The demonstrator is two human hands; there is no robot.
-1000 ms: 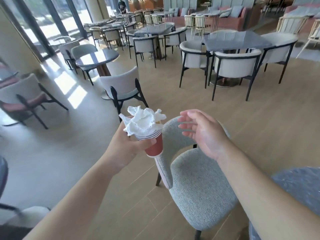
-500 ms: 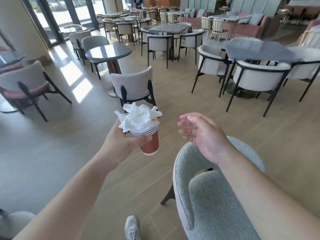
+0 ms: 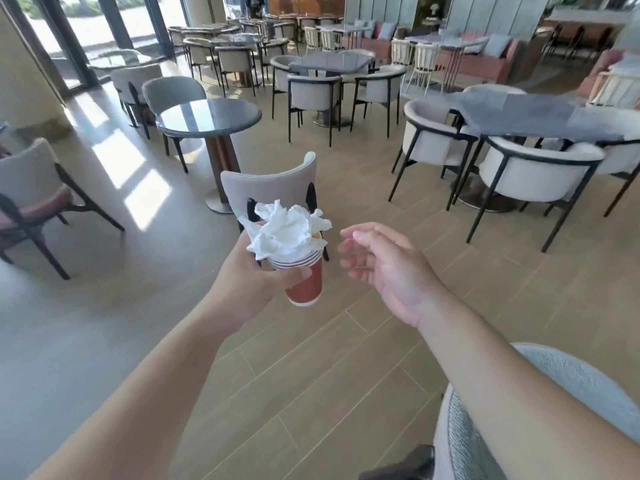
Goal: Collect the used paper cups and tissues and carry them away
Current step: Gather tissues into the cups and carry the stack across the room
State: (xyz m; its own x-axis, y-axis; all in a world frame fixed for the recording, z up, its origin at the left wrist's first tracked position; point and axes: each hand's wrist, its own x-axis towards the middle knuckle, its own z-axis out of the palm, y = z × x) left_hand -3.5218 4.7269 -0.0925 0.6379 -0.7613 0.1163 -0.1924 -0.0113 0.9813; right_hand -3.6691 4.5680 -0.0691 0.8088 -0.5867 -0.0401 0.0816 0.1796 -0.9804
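The left hand (image 3: 252, 282) grips a red paper cup (image 3: 304, 284) (striped white near the rim) upright in the air above the wooden floor (image 3: 346, 375), its fingers curled round the cup's side. Crumpled white tissues (image 3: 287, 232) are stuffed into the cup's mouth. The right hand (image 3: 391, 271) hovers just beside the cup, fingers loosely spread and holding nothing.
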